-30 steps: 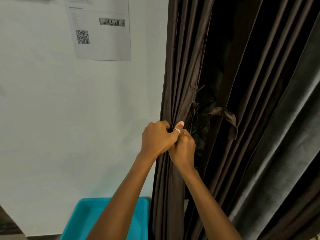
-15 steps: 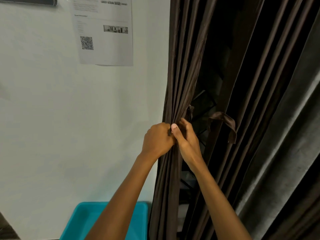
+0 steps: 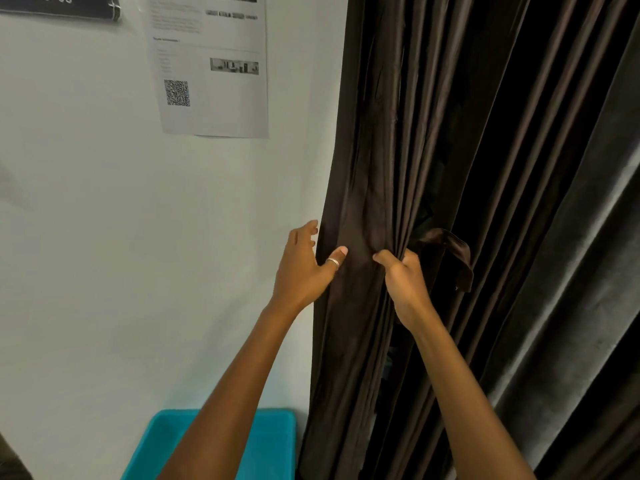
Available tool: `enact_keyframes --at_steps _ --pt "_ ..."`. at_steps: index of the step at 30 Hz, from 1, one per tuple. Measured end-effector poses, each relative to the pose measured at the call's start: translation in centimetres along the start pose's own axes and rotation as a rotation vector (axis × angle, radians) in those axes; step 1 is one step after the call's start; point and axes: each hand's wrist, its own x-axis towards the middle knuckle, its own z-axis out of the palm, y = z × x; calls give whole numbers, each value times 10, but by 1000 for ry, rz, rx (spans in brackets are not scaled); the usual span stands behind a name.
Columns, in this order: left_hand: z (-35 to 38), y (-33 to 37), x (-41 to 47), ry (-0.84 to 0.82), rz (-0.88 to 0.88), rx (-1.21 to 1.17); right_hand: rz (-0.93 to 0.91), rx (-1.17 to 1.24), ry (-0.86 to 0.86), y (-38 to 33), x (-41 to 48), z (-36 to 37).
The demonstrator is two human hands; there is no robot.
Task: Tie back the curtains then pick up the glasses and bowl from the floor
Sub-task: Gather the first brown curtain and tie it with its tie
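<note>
Curtain, dark brown, pleats pinched in right grip; left grip spread open at its edge.

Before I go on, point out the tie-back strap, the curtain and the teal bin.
tie-back strap (image 3: 452, 244): head view, top of its shiny loop.
curtain (image 3: 363, 181): head view, gathered folds near its wall-side edge.
teal bin (image 3: 152, 445): head view, bare left part.

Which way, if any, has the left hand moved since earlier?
Yes: the left hand moved leftward, now mostly over the wall, only its thumb on the curtain.
</note>
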Motion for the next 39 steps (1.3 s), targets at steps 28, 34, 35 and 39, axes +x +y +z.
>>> enact_keyframes --at_steps 28,34,35,39 --pt "14 22 11 -219 -60 -301 -417 -716 221 18 -25 10" --pt "18 24 5 -246 -26 -235 -395 -799 148 25 -39 44" --pt "17 26 3 -265 -40 -240 -372 -829 129 26 -40 49" --pt "15 34 -3 -371 -219 -420 -287 -900 89 32 -44 62"
